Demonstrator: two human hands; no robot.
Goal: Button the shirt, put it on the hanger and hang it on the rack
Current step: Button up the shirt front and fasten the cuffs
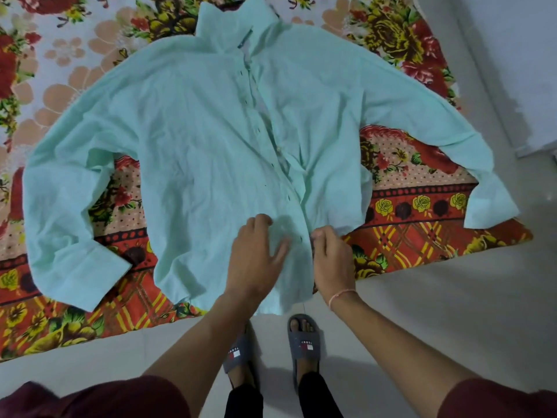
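Far left, the flowered bedsheet [60,70] covers the bed. The mint-green shirt [205,140] lies flat on it, front up, w/ its collar [232,22] at the far end and its hem toward the person. Its sleeve on the left [78,224] bends down, the cuff lying on the sheet's red border. Moving right, the left grip [256,254] rests palm-down on the lower front panel: fingers loose and a bit spread, thumb out toward the placket, holding nothing. The button strip [278,149] runs from the collar to the hem, w/ dark buttonholes on one edge and a pale button approx. halfway; the two fronts gape slightly there. Can't tell which buttons, if any, are done up. Just right of the strip, near the hem, the right grip [333,260] has curled fingers pinching the edge of the shirt's other front panel; a thin pink thread [342,295] circles that wrist. Below the hands, two grey slippers [304,342] stand on the pale floor [452,297]. Further right, the other sleeve [437,140] stretches out, its cuff hanging at the bed's corner.
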